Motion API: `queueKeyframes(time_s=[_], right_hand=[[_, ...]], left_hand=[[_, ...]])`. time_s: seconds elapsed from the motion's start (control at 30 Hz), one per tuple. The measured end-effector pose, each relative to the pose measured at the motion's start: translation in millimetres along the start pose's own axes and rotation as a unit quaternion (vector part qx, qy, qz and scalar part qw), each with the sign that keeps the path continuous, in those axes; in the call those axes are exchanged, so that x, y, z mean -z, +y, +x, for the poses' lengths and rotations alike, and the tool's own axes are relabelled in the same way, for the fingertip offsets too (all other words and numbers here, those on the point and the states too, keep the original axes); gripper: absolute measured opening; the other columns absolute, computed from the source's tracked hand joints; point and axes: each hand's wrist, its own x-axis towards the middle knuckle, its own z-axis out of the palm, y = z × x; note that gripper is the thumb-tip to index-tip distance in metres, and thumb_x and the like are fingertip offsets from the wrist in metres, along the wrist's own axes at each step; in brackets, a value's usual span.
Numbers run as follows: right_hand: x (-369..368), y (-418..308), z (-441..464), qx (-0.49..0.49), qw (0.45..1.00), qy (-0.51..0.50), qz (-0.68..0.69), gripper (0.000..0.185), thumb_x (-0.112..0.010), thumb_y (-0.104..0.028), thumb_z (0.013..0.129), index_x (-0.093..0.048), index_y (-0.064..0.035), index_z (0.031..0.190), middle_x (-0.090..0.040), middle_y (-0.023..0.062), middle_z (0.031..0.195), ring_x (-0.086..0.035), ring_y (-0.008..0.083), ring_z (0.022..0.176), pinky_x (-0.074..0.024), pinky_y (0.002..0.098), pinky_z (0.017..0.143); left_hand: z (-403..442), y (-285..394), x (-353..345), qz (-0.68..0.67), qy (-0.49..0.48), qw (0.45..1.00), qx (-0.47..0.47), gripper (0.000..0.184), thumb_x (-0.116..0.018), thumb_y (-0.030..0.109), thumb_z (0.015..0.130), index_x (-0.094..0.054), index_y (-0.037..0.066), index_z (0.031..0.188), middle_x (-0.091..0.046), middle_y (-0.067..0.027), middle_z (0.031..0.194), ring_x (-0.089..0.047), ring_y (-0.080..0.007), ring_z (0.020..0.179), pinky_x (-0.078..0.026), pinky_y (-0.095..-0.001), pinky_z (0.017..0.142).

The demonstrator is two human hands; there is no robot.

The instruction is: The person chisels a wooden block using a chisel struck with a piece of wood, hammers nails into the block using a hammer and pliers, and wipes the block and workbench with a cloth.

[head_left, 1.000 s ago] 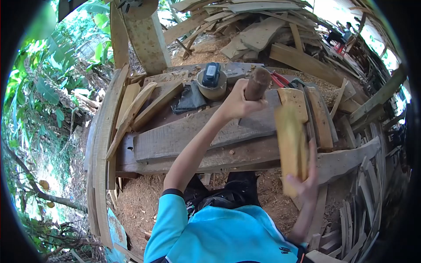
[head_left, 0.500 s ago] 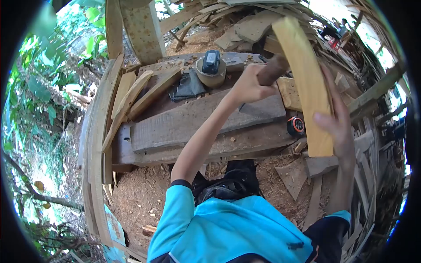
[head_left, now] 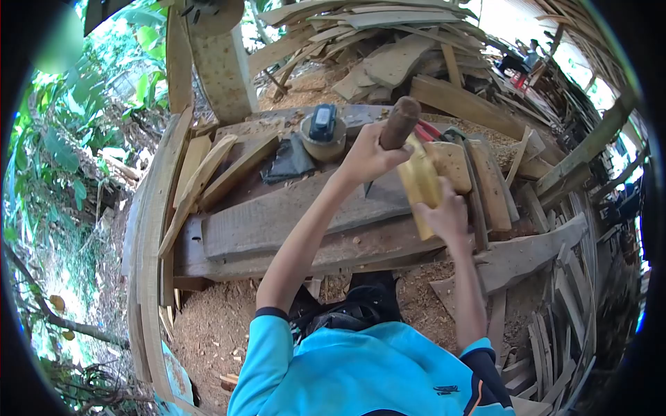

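Observation:
My left hand (head_left: 370, 154) is closed round a tool with a thick, round brown wooden handle (head_left: 401, 122). The handle points up, and a thin dark piece of the tool shows below the fist. A yellow wooden board (head_left: 420, 182) is gripped in my right hand (head_left: 447, 211), thumb on its face. It slants over the right end of the grey plank (head_left: 298, 215) lying on the workbench. The board's upper end lies close beside my left hand and the handle; whether they touch I cannot tell.
A tub (head_left: 323, 147) with a black battery-like block (head_left: 323, 123) on top stands behind the plank, next to a dark cloth (head_left: 288, 161). Wood offcuts (head_left: 488, 184) lie at the right. Piled slabs (head_left: 395, 62) rise behind; shavings (head_left: 218, 319) cover the ground.
My right hand has brought the board down and left, from raised at the right to low over the plank. My left hand has shifted slightly left, its tool handle now more upright.

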Motion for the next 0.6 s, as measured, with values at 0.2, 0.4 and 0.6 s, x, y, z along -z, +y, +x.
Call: queueKeyframes(time_s=[0.2, 0.4, 0.6], right_hand=[[-26.8, 1.8, 29.1, 0.255, 0.955, 0.13, 0.08, 0.072, -0.072, -0.031, 0.068, -0.043, -0.0031, 0.127, -0.057, 0.0248, 0.11, -0.054, 0.0346, 0.11, -0.0425, 0.0411, 0.093], [30.7, -104.0, 45.1, 0.394, 0.853, 0.142, 0.312, 0.052, -0.066, -0.02, 0.081, -0.041, -0.0036, 0.123, -0.059, 0.0118, 0.106, -0.057, 0.0237, 0.101, -0.0437, 0.0363, 0.088], [5.3, -109.3, 72.2, 0.346, 0.785, 0.12, 0.499, 0.019, -0.055, -0.001, 0.085, -0.042, -0.0035, 0.098, -0.054, 0.0038, 0.067, -0.056, 0.0099, 0.055, -0.0459, 0.0234, 0.052]], left_hand=[[1.8, -6.9, 3.4, 0.038, -0.022, 0.999, -0.008, 0.015, -0.066, 0.014, 0.075, -0.056, 0.003, 0.078, -0.052, 0.0029, 0.068, -0.046, -0.0057, 0.065, -0.038, -0.0241, 0.058], [-2.2, 10.1, 3.2, 0.262, -0.049, 0.957, -0.112, 0.034, -0.069, 0.02, 0.07, -0.053, 0.0, 0.093, -0.055, -0.0152, 0.09, -0.055, -0.0293, 0.08, -0.042, -0.0349, 0.065], [-105.8, 138.1, 1.6, 0.218, -0.366, 0.892, -0.151, 0.026, -0.061, 0.01, 0.073, -0.06, 0.003, 0.097, -0.06, -0.016, 0.097, -0.06, -0.0299, 0.086, -0.051, -0.0374, 0.075]])
